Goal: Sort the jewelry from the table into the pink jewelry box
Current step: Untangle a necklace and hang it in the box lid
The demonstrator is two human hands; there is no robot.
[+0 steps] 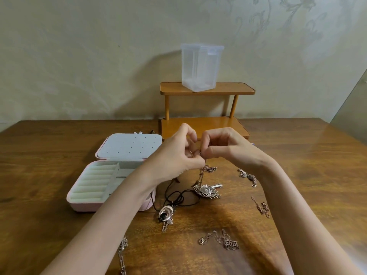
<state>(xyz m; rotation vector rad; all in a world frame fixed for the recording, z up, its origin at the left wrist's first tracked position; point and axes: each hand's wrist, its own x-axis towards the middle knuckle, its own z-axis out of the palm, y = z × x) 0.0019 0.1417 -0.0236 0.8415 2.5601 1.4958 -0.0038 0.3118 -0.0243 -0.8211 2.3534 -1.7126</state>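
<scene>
Wood-grain brown tabletop [59, 225], head view: both hands meet above its centre, fingertips together. Left hand [178, 153] and right hand [222, 144] have curled fingers pinching the upper end of a thin metal chain [202, 175], which hangs down from the fingertips to a silver feather-shaped pendant [207, 190] resting on the tabletop. Pink jewelry box [111, 175] lies open to the left of the hands, partly under the left forearm; its base shows pale ring rolls and a divided compartment, and its raised lid carries a white panel dotted with small holes. No jewelry is seen in the visible part of the box. Black cord necklace [178, 197] with an oval metal pendant [165, 213] lies just right of the box's front corner. Further pieces lie apart on the tabletop: a chain with a lettered pendant [228, 242] near the front, a small chain [262, 208] to the right, another chain [249, 176] near the right wrist, a small dark-stoned piece [210, 168] just below the hands, and a chain [122, 255] at the lower edge. Behind the hands stands a two-tier wooden shelf [206, 89], its top tier carrying a clear plastic container [200, 66], against a patterned wall [79, 56].
</scene>
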